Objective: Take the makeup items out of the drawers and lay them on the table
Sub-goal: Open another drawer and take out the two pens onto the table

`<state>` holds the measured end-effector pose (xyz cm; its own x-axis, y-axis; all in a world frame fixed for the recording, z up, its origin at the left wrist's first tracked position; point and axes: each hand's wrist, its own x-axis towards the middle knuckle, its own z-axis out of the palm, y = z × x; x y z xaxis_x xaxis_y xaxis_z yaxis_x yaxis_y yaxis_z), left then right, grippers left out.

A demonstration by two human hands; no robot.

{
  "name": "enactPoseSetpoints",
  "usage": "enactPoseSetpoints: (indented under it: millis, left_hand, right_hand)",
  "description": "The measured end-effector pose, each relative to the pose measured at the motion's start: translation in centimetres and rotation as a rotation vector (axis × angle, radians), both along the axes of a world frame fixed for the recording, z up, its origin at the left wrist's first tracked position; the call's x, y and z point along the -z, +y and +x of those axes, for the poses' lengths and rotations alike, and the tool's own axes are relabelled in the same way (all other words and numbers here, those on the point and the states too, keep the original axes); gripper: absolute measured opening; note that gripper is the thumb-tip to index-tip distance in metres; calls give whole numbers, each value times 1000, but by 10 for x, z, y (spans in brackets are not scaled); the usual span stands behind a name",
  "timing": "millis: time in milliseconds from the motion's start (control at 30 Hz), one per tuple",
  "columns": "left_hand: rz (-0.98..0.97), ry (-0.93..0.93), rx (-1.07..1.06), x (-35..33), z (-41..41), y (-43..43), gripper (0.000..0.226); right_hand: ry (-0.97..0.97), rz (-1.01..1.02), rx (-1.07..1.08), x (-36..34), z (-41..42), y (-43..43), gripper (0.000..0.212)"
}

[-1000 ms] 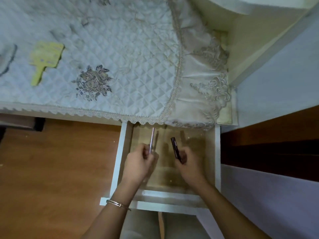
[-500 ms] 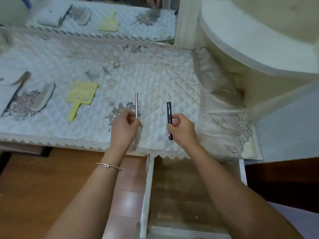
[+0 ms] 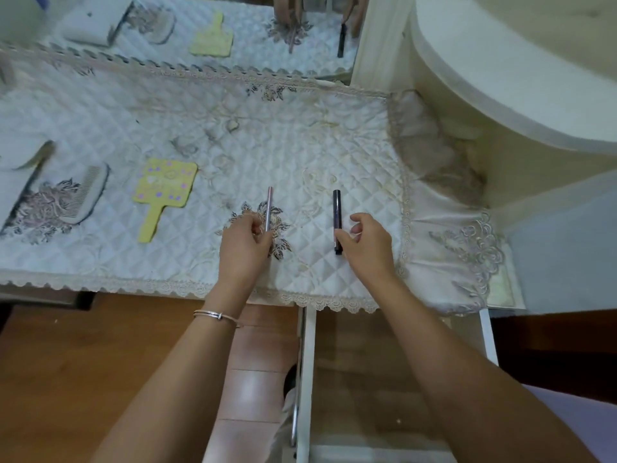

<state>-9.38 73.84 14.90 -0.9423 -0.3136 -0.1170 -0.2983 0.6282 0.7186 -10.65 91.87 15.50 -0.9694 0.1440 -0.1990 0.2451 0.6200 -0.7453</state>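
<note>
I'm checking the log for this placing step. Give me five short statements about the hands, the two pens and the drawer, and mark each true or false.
1. The left hand pinches a slim pink metallic pencil. True.
2. The right hand grips a yellow hand mirror. False: its fingers are at the lower end of a black cosmetic tube; the flat yellow paddle-shaped hand mirror lies apart on the white quilted table cover.
3. The white wooden drawer is pulled open. True.
4. Both slim items lie crosswise, end to end. False: they run side by side, pointing away from the person.
5. A grey-edged white comb lies right of the black tube. False: it lies far to the left, beyond the mirror.
</note>
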Motion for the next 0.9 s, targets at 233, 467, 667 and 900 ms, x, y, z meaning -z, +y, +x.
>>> enactPoseSetpoints:
  millis: [233, 467, 667, 900]
  left_hand:
    - [-41, 56, 334, -6, 102, 41, 20]
    - [-64, -270, 531, 27, 222, 86, 34]
    - [-96, -244, 585, 46, 289, 100, 45]
    - [-121, -235, 535, 49, 303, 104, 36]
  right_hand:
    - [-14, 52, -41, 0, 98, 64, 27]
    - [-312, 235, -207, 34, 242, 150, 19]
    - [-250, 353, -309, 41, 304, 190, 27]
    - [-116, 359, -336, 55, 315, 201, 24]
